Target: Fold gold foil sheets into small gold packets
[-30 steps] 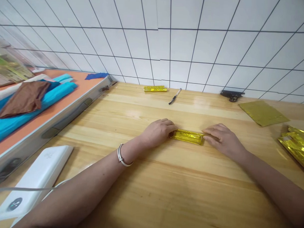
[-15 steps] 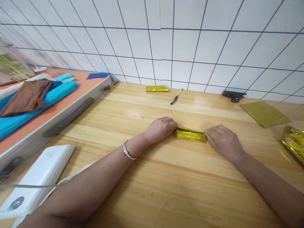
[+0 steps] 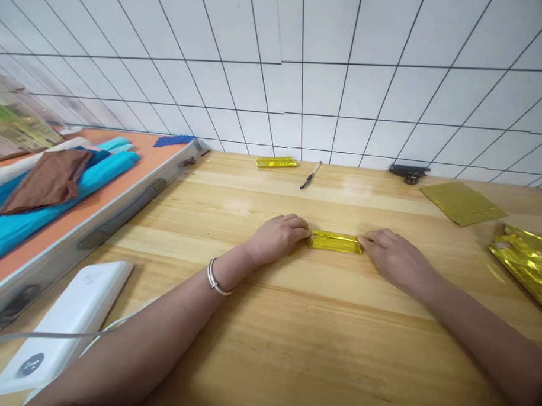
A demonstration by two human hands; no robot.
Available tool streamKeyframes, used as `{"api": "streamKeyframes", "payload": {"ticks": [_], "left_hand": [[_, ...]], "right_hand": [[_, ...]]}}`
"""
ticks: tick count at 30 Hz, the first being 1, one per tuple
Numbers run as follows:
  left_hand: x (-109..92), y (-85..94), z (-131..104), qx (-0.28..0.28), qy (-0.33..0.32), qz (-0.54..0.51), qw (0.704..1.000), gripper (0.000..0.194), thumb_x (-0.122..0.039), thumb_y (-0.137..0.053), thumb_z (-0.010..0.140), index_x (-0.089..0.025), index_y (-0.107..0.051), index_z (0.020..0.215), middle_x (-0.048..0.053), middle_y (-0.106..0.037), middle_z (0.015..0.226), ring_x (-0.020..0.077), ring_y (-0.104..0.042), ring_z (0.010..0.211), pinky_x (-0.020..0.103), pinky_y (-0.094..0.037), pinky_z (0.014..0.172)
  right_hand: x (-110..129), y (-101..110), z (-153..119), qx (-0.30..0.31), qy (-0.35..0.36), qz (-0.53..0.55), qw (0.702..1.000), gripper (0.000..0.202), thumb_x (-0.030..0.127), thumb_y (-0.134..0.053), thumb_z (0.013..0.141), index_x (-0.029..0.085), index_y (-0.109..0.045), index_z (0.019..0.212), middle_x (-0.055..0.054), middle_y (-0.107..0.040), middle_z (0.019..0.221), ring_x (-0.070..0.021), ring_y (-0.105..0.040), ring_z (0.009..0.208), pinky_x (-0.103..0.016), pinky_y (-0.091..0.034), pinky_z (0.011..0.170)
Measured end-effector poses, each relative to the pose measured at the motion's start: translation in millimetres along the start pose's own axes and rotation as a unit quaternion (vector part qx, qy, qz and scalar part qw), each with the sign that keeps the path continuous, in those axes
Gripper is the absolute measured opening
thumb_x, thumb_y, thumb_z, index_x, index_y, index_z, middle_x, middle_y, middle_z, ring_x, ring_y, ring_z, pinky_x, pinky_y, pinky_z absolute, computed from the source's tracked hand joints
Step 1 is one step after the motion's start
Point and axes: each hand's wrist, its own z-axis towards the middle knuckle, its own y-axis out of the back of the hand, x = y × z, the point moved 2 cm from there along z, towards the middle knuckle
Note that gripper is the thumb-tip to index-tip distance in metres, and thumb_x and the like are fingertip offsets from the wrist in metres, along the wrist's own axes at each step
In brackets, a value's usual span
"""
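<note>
A small folded strip of shiny gold foil paper [image 3: 335, 242] lies lengthwise between my two hands on the wooden table [image 3: 266, 339]. My left hand [image 3: 281, 238] pinches its left end with fingers closed. At the opposite end, my right hand [image 3: 393, 254] grips the corner between thumb and fingers, which hide that tip. The foil's long upper edge is folded over, and its surface looks creased. A similar folded gold foil piece [image 3: 276, 162] rests farther back near the wall, beside a pen [image 3: 311, 175].
Gold sheets [image 3: 464, 204] and crumpled gold foil [image 3: 524, 262] lie at the right, near a black clip [image 3: 409, 173]. A white power bank [image 3: 62, 326] with a cable sits front left. Behind it, an orange-topped raised surface [image 3: 142, 148] holds blue rolls and brown cloth [image 3: 47, 180].
The upper flap of the foil now lies flatter, where it stood up more like an open trough before. Both hands keep their hold at the ends. The camera view has shifted slightly.
</note>
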Motion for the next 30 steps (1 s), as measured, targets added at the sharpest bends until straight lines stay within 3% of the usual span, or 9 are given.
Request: {"api": "streamKeyframes", "payload": {"ticks": [8,13,16,23,30], "left_hand": [[-14,9.6,-13,0.026,0.021,-0.014,0.999,0.032,-0.029,-0.043,0.092,-0.021,-0.054,0.121,0.007,-0.058,0.115,0.0194,-0.052,0.104,0.034,-0.04,0.093],[-20,3.6,-12,0.02,0.03,0.005,0.999,0.028,-0.029,-0.04,0.093,-0.019,-0.057,0.113,0.008,-0.058,0.115,0.0199,-0.052,0.106,0.034,-0.039,0.093],[-20,0.0,-11,0.013,0.03,0.002,0.999,0.028,-0.028,-0.038,0.094,-0.018,-0.058,0.11,0.008,-0.059,0.114,0.0195,-0.053,0.104,0.034,-0.039,0.092],[-14,0.4,-12,0.003,0.027,-0.023,0.999,0.025,-0.029,-0.042,0.093,-0.019,-0.06,0.108,0.006,-0.059,0.114,0.0196,-0.053,0.104,0.034,-0.04,0.092],[-7,-7.1,-5,-0.023,0.048,-0.065,0.996,0.021,-0.028,-0.044,0.092,-0.019,-0.062,0.097,0.006,-0.062,0.103,0.019,-0.054,0.096,0.034,-0.042,0.087]], "right_hand": [[-5,1,-6,-0.028,-0.052,0.129,0.99,0.04,0.03,-0.041,0.09,0.02,-0.049,0.128,-0.01,-0.057,0.124,-0.0253,-0.05,0.112,-0.045,-0.041,0.093],[9,1,-3,-0.04,-0.105,0.097,0.989,0.041,0.044,-0.048,0.087,0.018,-0.058,0.117,-0.011,-0.06,0.12,-0.0281,-0.052,0.108,-0.046,-0.042,0.09],[17,1,1,-0.062,-0.13,0.071,0.987,0.039,0.043,-0.049,0.086,0.015,-0.059,0.112,-0.011,-0.064,0.111,-0.0278,-0.054,0.102,-0.044,-0.043,0.087],[22,-4,-5,-0.085,-0.101,0.022,0.991,0.031,0.033,-0.045,0.09,0.017,-0.061,0.111,-0.009,-0.062,0.117,-0.0251,-0.054,0.105,-0.04,-0.043,0.088],[13,-4,-10,-0.035,-0.055,-0.013,0.998,0.033,0.03,-0.04,0.093,0.02,-0.06,0.116,-0.008,-0.058,0.125,-0.0247,-0.051,0.111,-0.04,-0.043,0.089]]}}
